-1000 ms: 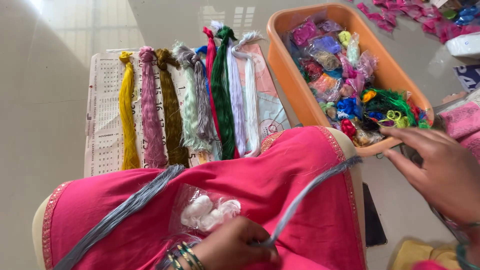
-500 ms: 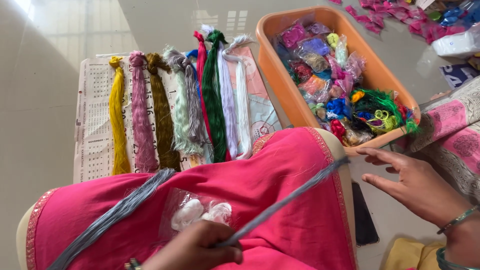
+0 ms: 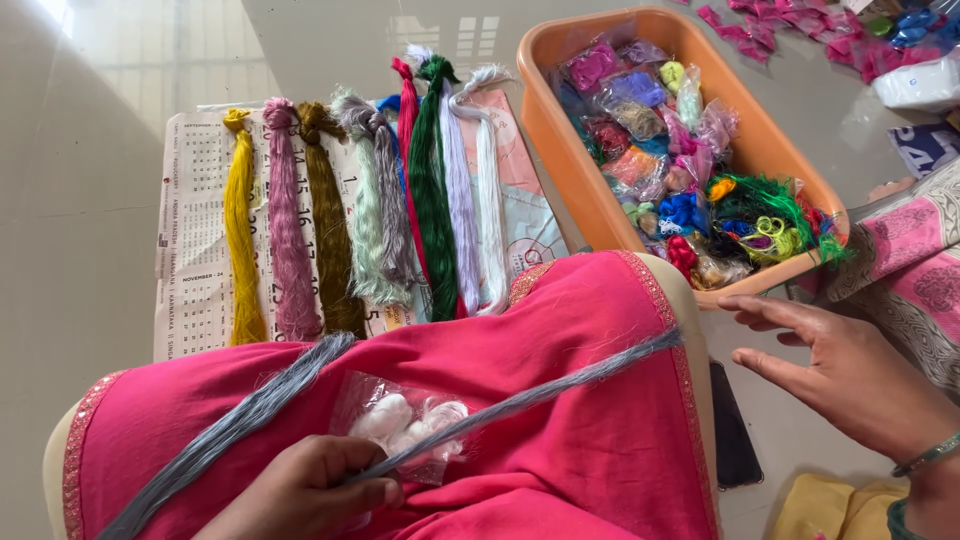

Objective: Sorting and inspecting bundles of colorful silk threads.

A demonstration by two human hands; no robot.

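A long grey thread bundle (image 3: 230,420) lies across pink cloth (image 3: 560,340) draped over my lap. My left hand (image 3: 310,490) pinches the grey bundle at the bottom, next to a small clear bag (image 3: 400,420) of white tufts. My right hand (image 3: 850,370) hovers with fingers spread at the right, beside the pink cloth and just below an orange tub (image 3: 570,170). It holds nothing.
The orange tub holds bags of coloured thread. Several thread skeins (image 3: 370,210) in yellow, pink, olive, grey, green, red and white lie side by side on a calendar sheet (image 3: 190,260). A dark phone (image 3: 730,440) lies on the floor. Pink scraps (image 3: 800,30) lie at the top right.
My right hand has drawn back to the right, away from the grey bundle's end, with fingers spread. My left hand stays pinched on the grey threads. The view has shifted slightly.
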